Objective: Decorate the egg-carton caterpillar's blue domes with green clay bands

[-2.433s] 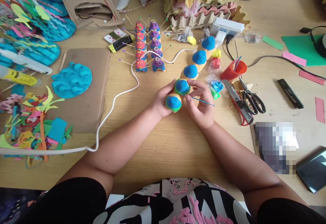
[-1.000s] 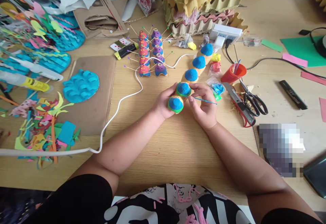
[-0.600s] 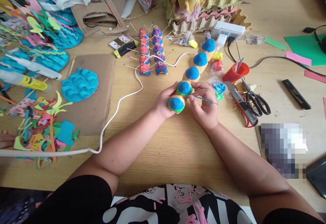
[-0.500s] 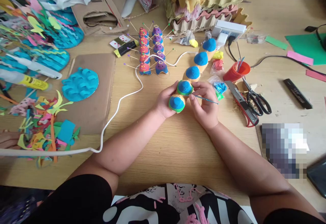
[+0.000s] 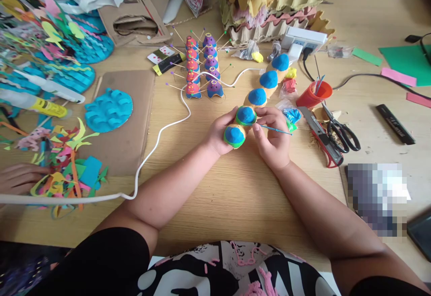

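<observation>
A strip of several orange cups (image 5: 257, 98) with blue domed tops runs from between my hands up and to the right. The two nearest cups have green rims. My left hand (image 5: 220, 134) is wrapped round the strip's near end from the left. At the right side of the second cup, my right hand (image 5: 274, 139) pinches a thin blue tool (image 5: 278, 130), whose far tip is hidden near the cup. Behind my left hand stand a red row (image 5: 192, 69) and a purple row (image 5: 212, 69) of cups with faces and pins.
A white cable (image 5: 161, 130) crosses the table. Scissors (image 5: 341, 130), a cutter (image 5: 323, 139) and a red cup (image 5: 314, 94) lie or stand right. Another person's hand (image 5: 22, 177) touches paper scraps (image 5: 67, 170) at left. Egg trays (image 5: 269, 13) are stacked behind.
The other person's hand has moved further into view, over the scraps. The view has shifted slightly. My hands keep nearly the same grip on the strip and tool.
</observation>
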Tool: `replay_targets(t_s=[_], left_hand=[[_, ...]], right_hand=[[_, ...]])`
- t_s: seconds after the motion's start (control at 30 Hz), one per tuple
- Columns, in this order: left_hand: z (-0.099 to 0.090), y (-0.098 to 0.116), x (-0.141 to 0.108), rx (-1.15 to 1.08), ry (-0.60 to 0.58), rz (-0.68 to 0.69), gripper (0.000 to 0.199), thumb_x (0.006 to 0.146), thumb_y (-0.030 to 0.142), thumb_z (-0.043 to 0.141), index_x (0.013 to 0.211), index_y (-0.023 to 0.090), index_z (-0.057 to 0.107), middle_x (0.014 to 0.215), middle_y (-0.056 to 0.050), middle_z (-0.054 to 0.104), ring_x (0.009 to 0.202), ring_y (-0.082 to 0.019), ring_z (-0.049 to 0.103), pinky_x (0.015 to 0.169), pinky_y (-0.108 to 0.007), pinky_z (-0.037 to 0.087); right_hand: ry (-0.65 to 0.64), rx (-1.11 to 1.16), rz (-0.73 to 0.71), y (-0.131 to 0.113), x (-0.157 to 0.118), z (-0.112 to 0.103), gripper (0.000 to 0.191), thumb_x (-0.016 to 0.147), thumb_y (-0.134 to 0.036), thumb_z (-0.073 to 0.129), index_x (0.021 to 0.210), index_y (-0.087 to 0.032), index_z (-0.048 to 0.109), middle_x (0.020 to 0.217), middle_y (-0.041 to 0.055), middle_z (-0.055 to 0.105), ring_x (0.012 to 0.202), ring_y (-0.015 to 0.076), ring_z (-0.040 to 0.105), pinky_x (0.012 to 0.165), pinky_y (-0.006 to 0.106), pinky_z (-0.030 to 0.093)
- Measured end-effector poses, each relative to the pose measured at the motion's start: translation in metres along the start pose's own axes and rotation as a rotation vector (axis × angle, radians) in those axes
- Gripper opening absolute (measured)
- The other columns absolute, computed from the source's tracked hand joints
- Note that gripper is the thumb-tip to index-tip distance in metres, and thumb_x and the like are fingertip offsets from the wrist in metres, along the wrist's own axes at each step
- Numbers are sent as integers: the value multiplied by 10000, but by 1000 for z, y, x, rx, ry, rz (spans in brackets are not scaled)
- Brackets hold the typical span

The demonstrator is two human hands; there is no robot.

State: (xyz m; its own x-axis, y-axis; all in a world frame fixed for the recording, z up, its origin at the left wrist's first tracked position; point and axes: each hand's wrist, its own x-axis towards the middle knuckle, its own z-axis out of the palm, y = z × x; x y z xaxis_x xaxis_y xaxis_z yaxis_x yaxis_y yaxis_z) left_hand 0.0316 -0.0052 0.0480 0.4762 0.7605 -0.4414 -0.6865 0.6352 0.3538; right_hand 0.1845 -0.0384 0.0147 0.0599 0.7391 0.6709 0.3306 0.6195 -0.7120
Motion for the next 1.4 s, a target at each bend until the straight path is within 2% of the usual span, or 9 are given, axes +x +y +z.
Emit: replay_targets(t_s=[0.1,0.23,0.33,0.6,0.8,0.93,1.0,1.1,1.4], left_hand=[[1,0,0,5,11,4,404,1139,298,416,1007,123,755,815,-59,793,717,-154,762,708,-236,609],[3,0,-1,15,42,3,380,1134,301,426,1081,128,761,788,-41,783,705,-155,759,712,-239,598],[1,0,-1,22,14,7,386,1136,293,415,1084,123,758,801,-41,791,720,-149,764,727,-233,597],[-4,-1,2,36,4,-2,369,1131,303,432,1162,131,758,934,-57,833,835,-151,799,798,-221,627],[0,-1,0,59,14,10,422,1148,315,390,1078,137,766,845,-45,816,773,-138,779,760,-214,614],[1,-1,-1,41,40,8,454,1148,372,392,1252,121,755,903,-68,824,820,-168,789,769,-245,609],[2,-1,-2,32,58,7,433,1138,383,428,1282,129,747,880,-59,815,768,-166,772,733,-250,597],[3,0,-3,27,80,1,397,1140,368,425,1196,163,761,798,-30,785,676,-145,735,680,-239,583],[2,2,-4,30,91,-36,405,1134,385,425,1224,185,765,767,-29,775,628,-150,711,623,-240,560]], right_hand=[[10,-3,9,0,-1,0,135,1002,-373,729,934,-274,666,1194,66,758,1157,262,732,1038,505,598],[-15,-20,0,-2,-1,-2,147,1013,-389,703,934,-273,660,1212,71,747,1168,271,724,1066,538,585],[-35,-24,-2,-3,-1,-2,146,1011,-383,704,932,-272,650,1230,71,734,1182,273,713,1079,544,577],[49,-42,1,2,-2,3,168,992,-389,734,934,-277,623,1110,54,702,1079,244,703,991,490,593],[35,-25,21,0,-1,2,179,991,-405,731,926,-270,634,1126,58,666,1092,254,681,1035,521,568],[-13,-14,55,-3,-2,0,213,1003,-448,692,917,-263,635,1163,68,627,1146,272,659,1041,542,569],[-11,-9,56,-3,-3,-1,211,1009,-445,680,912,-263,633,1156,65,614,1143,268,649,1037,540,568],[18,-15,55,-2,-3,-1,223,1004,-463,686,906,-269,635,1136,61,598,1126,268,632,1052,550,550],[39,-35,93,-1,-3,-1,278,1005,-526,662,901,-271,626,1084,56,582,1083,261,611,1018,528,542]])
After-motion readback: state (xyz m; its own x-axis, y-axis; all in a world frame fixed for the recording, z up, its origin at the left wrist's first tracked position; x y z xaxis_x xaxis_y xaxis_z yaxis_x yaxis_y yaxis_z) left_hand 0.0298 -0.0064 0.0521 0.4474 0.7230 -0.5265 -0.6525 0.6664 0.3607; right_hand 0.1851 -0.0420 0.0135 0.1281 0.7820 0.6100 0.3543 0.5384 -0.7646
